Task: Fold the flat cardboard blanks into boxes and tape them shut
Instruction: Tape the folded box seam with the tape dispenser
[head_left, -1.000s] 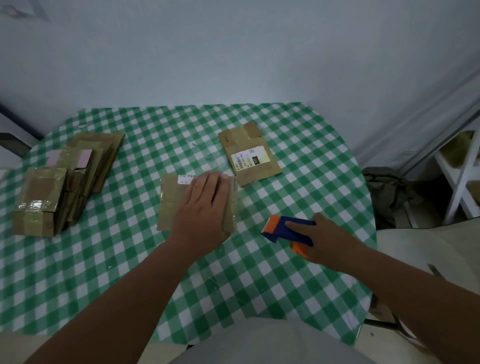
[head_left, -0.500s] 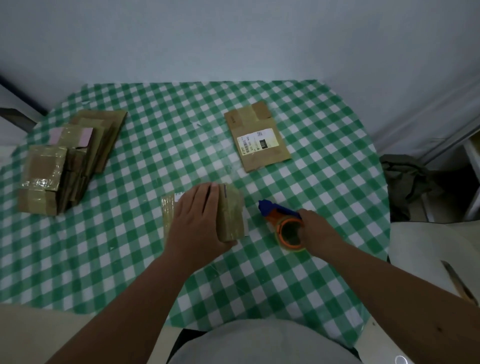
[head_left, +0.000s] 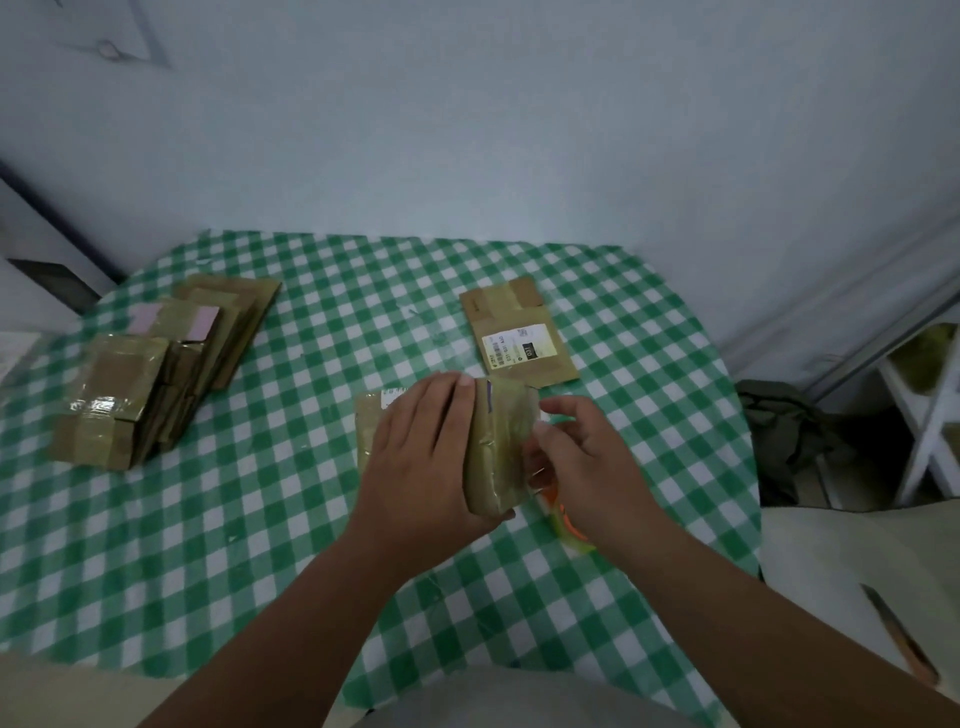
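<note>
Half a second ago the right hand (head_left: 587, 467) was on the orange tape dispenser (head_left: 563, 514); now it has let go and come across to the box (head_left: 501, 447), and the dispenser lies on the table (head_left: 260, 519) partly hidden under the right wrist, only an orange and pale edge of it showing. The box, flatter a second ago, now stands tilted with its taped end face turned up toward the camera. It sits between the two hands at the middle of the green checked cloth. The left hand (head_left: 421, 462) holds it from the left, fingers straight over the top and the thumb curled under the near corner. The right hand's fingers are loosely bent and touch the shiny tape on the box's right side; whether they pinch the tape I cannot tell. A flat blank (head_left: 522, 335) with a white label lies just beyond the box, and a stack of taped boxes (head_left: 150, 369) sits well apart at the left edge.
</note>
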